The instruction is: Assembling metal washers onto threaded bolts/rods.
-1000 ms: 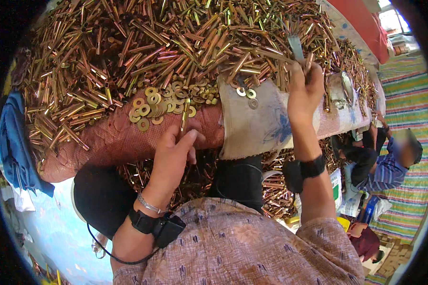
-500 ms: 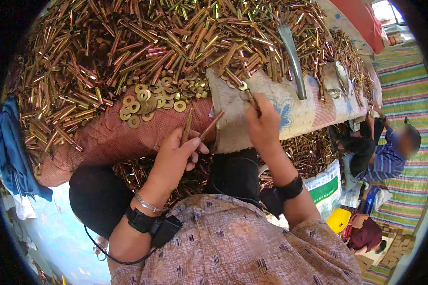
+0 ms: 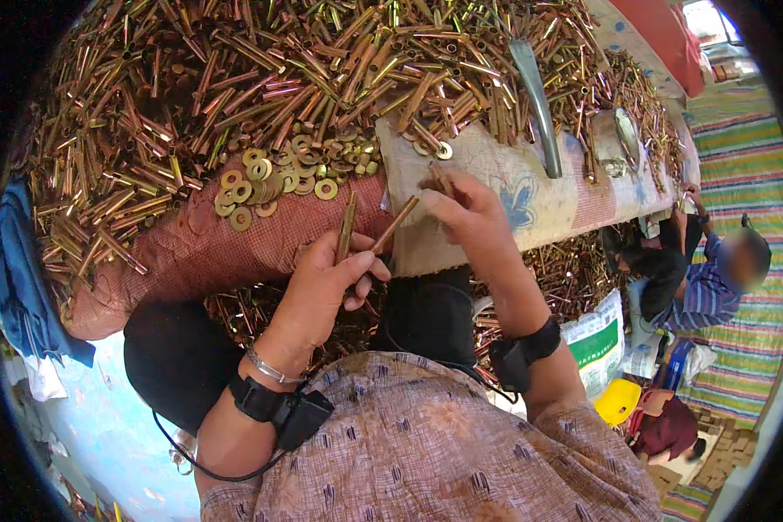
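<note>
My left hand (image 3: 322, 283) is closed around two slim brass-coloured metal tubes. One tube (image 3: 346, 228) stands nearly upright, while the other tube (image 3: 397, 224) slants up to the right toward my other hand. My right hand (image 3: 471, 213) is raised over the pale cloth, its fingers pinched together close to the slanted tube's end. What they pinch is too small and blurred to make out. A pile of flat washers (image 3: 261, 178) and several nuts (image 3: 365, 158) lies beyond my left hand. Two washers (image 3: 444, 150) rest on the cloth's upper edge.
A large heap of metal tubes (image 3: 235, 70) covers the work surface, edged by a red woven sack (image 3: 235, 230) and a pale printed cloth (image 3: 487, 217). A curved grey metal strip (image 3: 538, 109) lies at right. Beyond, another person (image 3: 713, 270) sits near a yellow object (image 3: 619, 402).
My right hand has come down and left from near the loose washers toward the slanted tube. My left hand keeps its grip on the two tubes, nearly in place.
</note>
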Tool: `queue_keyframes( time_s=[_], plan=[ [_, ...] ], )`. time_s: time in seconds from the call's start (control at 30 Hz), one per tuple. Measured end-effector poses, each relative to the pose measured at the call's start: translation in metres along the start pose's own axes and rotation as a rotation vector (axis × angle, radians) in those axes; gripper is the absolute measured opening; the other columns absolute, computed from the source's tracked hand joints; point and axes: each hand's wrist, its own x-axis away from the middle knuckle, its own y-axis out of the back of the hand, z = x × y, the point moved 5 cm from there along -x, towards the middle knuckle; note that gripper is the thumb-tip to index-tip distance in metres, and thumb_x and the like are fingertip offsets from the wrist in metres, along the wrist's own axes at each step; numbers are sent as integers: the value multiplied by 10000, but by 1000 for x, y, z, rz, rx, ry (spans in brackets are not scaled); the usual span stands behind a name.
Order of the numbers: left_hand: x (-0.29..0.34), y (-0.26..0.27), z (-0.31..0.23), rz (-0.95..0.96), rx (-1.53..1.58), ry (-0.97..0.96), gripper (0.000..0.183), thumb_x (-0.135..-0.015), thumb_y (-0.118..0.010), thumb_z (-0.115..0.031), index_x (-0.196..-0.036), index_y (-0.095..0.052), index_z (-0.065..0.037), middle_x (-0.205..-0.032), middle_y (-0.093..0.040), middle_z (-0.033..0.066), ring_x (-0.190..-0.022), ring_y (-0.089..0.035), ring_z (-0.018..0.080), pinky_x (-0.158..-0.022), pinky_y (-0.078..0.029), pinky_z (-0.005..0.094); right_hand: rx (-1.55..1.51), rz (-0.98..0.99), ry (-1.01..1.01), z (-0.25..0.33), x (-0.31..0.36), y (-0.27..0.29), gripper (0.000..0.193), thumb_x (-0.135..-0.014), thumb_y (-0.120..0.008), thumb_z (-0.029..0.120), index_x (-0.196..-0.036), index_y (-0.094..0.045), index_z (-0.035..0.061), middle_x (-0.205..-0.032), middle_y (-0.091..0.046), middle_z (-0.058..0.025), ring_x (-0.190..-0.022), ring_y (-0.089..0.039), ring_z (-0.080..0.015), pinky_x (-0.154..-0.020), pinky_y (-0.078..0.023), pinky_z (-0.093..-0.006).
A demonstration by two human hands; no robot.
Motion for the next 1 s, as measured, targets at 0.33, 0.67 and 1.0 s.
queue_keyframes(
  time_s=[0.33, 0.67, 1.0],
  plan=[
    [4, 2, -1, 13, 39, 26, 196, -856, -544, -153, -1016, -461, -75, -752, -581, 46, -566, -447, 65, -446, -314, 182, -595, 294, -316, -12, 3, -15, 192, -792, -638, 241, -868, -571, 77, -625, -442, 65, -490, -363, -15, -434, -255, -178],
    [4, 3, -4, -37, -42, -46, 151, -865, -508, -120, -973, -482, -18, -730, -600, 52, -535, -445, 61, -437, -338, 193, -296, -63, -219, -9, 14, -12, 228, -828, -587, 251, -867, -542, 31, -707, -496, 8, -640, -447, -88, -548, -369, -243],
    [3, 4, 0, -1, -2, -23, 168, -861, -540, -152, -1000, -474, -83, -746, -586, 34, -553, -440, 60, -450, -316, 185, -974, 38, 17, -4, -13, -17, 172, -909, -466, 138, -1051, -473, 40, -1126, -533, -171, -1017, -551, -254, -873, -448, -409]
  ],
)
